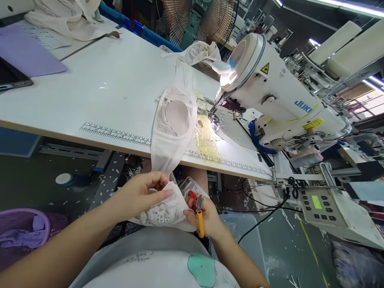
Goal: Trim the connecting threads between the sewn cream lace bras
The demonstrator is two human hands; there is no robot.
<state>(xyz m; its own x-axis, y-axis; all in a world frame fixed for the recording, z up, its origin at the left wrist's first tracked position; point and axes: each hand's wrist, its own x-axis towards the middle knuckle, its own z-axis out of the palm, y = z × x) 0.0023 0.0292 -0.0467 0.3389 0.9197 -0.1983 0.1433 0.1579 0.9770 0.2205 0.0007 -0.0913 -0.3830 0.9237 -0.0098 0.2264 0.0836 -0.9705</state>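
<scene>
- While the white bra (177, 118) trails over the front edge of the counter (120, 76), its lace lower part (163, 212) gathers at the person's lap, between the two hands.
- Its long axis runs away from the body, from lap to counter; the smooth cup up there lies ahead of the left hand (147, 196) and a little to its right, and that hand is the nearer one.
- Thumb and fingers of the left hand are pinched together on the top edge of the lace.
- Over on the lace's other side, the right hand (207, 218) curls around the snips (200, 224), yellow handle end towards the body; from where I stand I can't tell whether its fingertips grip cloth too.
- Counting what I see: two hands, one pair of snips, one bra strung between lap and counter.
- Around them: one sewing machine (279, 92) to the right, its lamp lit, one fan (198, 18) behind, one control box (324, 204) lower right, one purple bin (48, 224) lower left.
- Farther back I make out one heap of pale cloth (69, 20) at left and one lace piece (201, 52) near the machine's head; how many layers each has, I can't tell.
</scene>
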